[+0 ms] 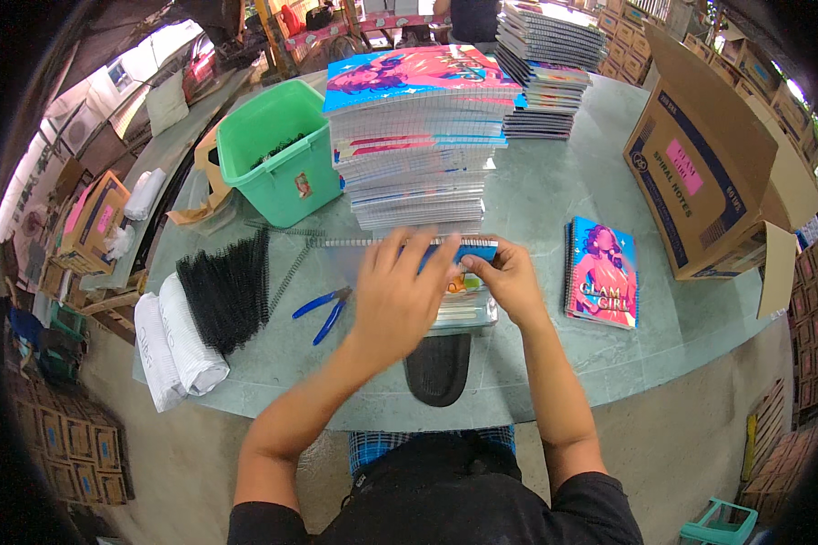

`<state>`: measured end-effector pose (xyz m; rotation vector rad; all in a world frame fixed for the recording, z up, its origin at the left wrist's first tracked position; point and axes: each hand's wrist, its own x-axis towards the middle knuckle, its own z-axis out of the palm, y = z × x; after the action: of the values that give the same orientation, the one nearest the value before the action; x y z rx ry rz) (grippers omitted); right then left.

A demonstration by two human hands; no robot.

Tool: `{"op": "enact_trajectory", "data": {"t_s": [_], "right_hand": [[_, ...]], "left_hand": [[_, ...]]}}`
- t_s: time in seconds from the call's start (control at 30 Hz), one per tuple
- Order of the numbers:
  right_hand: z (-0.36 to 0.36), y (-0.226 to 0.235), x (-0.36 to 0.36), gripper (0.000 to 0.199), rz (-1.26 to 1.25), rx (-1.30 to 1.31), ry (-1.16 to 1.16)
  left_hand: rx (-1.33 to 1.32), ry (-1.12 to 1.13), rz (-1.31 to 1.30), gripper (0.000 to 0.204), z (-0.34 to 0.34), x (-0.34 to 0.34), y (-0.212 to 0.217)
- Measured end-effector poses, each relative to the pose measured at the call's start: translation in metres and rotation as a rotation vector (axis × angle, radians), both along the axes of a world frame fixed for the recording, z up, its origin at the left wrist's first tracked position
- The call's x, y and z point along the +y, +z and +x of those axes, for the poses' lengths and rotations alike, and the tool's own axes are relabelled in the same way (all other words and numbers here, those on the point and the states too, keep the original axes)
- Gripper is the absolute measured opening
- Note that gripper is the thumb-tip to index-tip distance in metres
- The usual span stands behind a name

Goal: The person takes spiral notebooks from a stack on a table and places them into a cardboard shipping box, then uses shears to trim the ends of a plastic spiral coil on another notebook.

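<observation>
My right hand grips the right end of a blue-covered notebook, thumb on its near face. The notebook is tilted with its bound edge up and away. My left hand, slightly blurred, rests across that edge with its fingers stretched and apart. A dark spiral coil trails at the left end of the edge. Below my hands lies a small pile of notebooks, partly hidden. Blue-handled cutting pliers lie left of my left hand, beside a heap of black spiral coils.
A tall notebook stack stands ahead, with another stack behind. Left are a green bin and white rolled bundles. Right are a notebook with a pink figure and an open carton. A black curved piece sits near the front edge.
</observation>
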<state>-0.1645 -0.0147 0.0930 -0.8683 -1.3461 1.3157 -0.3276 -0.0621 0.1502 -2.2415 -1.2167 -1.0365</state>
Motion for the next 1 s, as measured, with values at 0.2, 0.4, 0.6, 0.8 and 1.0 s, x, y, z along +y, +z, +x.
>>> {"op": "enact_trajectory", "data": {"t_s": [0.2,0.4,0.6,0.8,1.0], "right_hand": [[0.012,-0.021,-0.001,0.018,0.094,-0.268,-0.047],[0.016,-0.036,0.002,0.011,0.21,-0.375,-0.119],[0.011,-0.02,-0.01,0.012,0.249,-0.471,-0.186],[0.021,0.01,0.0,0.036,0.434,-0.492,-0.258],[-0.049,0.06,0.01,0.031,0.784,-0.866,-0.069]], "left_hand": [[0.028,-0.023,-0.488,0.03,-0.004,0.031,0.01],[-0.072,-0.265,-0.579,0.023,0.025,0.038,-0.007],[-0.173,-0.238,-0.67,0.025,0.032,0.041,0.0],[-0.131,-0.151,-0.469,0.03,-0.032,-0.001,0.004],[-0.014,0.119,-0.698,0.035,-0.178,-0.023,-0.128]]}}
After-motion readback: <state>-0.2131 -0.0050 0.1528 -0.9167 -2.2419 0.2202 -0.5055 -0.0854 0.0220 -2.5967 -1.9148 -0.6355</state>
